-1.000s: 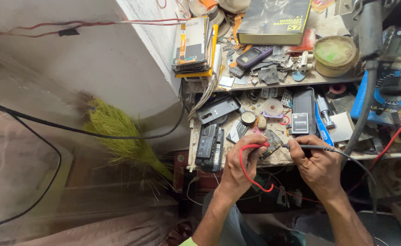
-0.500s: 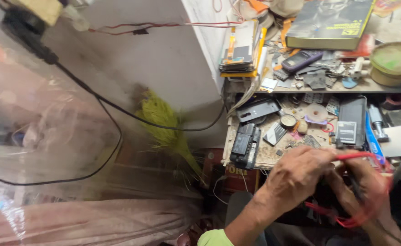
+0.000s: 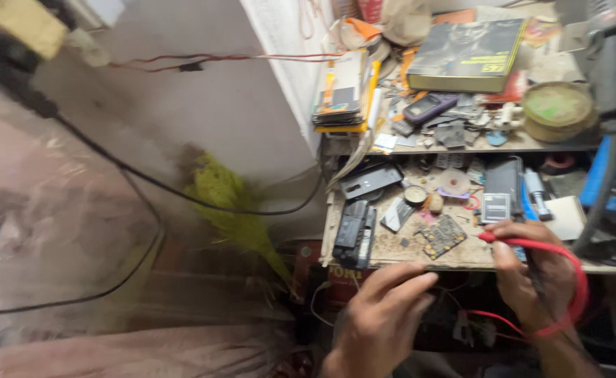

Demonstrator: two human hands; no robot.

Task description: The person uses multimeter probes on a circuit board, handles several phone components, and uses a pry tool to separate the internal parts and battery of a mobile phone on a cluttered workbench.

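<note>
My right hand (image 3: 532, 276) grips a red test probe (image 3: 493, 238) at the front edge of a cluttered wooden workbench (image 3: 462, 257). The probe's red lead (image 3: 579, 280) loops around that wrist. My left hand (image 3: 385, 318) hovers below the bench edge with its fingers stretched to the right, and I see nothing in it. A small green circuit board (image 3: 442, 236) lies on the bench between the two hands. A flat phone battery (image 3: 495, 207) sits just beyond my right hand.
Black battery packs (image 3: 353, 231) lie at the bench's left end. An upper shelf carries a dark book (image 3: 465, 45), a round tin (image 3: 556, 108) and stacked phone parts (image 3: 343, 91). A green broom (image 3: 238, 210) and a black cable (image 3: 140, 178) hang left of the bench.
The view has swung left and closer. The red probe is now in my right hand rather than my left, and my left hand has dropped below the bench edge.
</note>
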